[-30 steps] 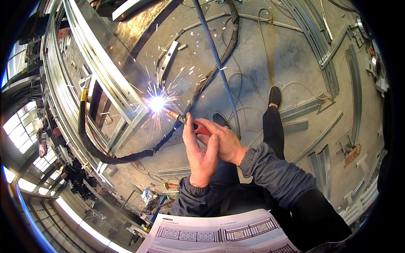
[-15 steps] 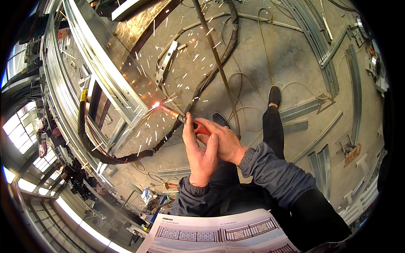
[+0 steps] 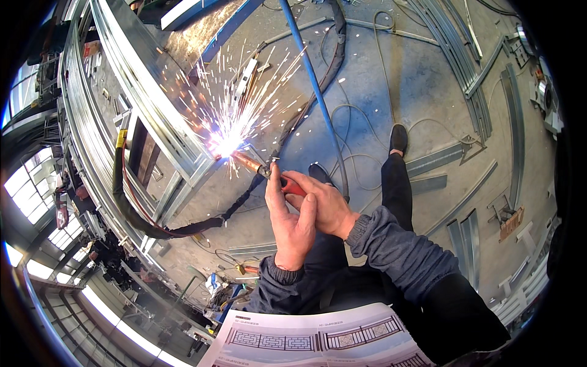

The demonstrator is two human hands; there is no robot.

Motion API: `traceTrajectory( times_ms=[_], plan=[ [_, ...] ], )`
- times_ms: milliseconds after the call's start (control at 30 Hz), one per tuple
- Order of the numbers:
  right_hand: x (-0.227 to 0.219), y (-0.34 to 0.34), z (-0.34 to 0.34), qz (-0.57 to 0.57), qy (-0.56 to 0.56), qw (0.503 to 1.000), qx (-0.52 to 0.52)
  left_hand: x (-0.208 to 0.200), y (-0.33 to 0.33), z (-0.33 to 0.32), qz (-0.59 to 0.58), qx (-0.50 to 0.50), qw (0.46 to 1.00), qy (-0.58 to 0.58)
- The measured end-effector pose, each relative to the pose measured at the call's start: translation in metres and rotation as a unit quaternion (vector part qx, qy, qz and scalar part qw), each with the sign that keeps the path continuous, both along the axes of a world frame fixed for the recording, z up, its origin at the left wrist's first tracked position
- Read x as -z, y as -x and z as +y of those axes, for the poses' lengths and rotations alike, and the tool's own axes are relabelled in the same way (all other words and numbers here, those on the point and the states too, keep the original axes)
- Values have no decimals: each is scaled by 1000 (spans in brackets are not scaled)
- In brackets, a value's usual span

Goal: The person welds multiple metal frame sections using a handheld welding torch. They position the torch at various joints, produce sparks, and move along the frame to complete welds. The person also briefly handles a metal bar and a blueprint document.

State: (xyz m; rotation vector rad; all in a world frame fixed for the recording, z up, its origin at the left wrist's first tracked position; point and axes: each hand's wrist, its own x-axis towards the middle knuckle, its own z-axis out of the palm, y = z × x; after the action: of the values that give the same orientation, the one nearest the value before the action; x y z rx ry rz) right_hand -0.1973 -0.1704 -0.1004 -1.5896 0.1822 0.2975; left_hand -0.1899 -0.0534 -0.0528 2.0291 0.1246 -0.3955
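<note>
A red handle belongs to the welding torch (image 3: 293,185) that my right hand (image 3: 327,207) is closed around. Against its neck rests my left hand (image 3: 292,229), steadying it, with the index finger stretched along it and the thumb raised; its other fingers are mostly hidden. From the torch's copper nozzle (image 3: 246,161) a bright arc (image 3: 227,145) burns at the end corner of a galvanized metal frame (image 3: 153,107). Sparks fan upward and outward, and the glare hides the exact contact spot.
A thick black cable (image 3: 244,199) loops under the frame. One long thin bar (image 3: 315,82) slants beyond my hands. Steel lengths (image 3: 449,55) and a clamp-like tool (image 3: 506,220) lie on the floor at right. A printed sheet with railing pictures (image 3: 318,336) is near my body.
The small red glow at the nozzle has grown into a white-blue arc with a dense burst of sparks. Blue light now tints the floor and bar. My hands stay almost still.
</note>
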Motion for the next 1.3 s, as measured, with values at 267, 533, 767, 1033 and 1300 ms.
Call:
traceTrajectory(
  times_ms=[267,533,767,1033,1300],
  plan=[
    [4,1,0,12,-3,1000,-10,4,2,3,4,-1,1000,5],
    [6,1,0,4,-4,1000,-5,5,0,3,2,3,1000,4],
    [3,0,-2,7,-8,1000,3,7,0,4,15,1,1000,10],
    [9,1,0,-3,-1,1000,9,6,0,2,11,1,1000,11],
    [6,0,-1,-12,4,1000,6,7,0,0,10,-31,999,18]
  ],
)
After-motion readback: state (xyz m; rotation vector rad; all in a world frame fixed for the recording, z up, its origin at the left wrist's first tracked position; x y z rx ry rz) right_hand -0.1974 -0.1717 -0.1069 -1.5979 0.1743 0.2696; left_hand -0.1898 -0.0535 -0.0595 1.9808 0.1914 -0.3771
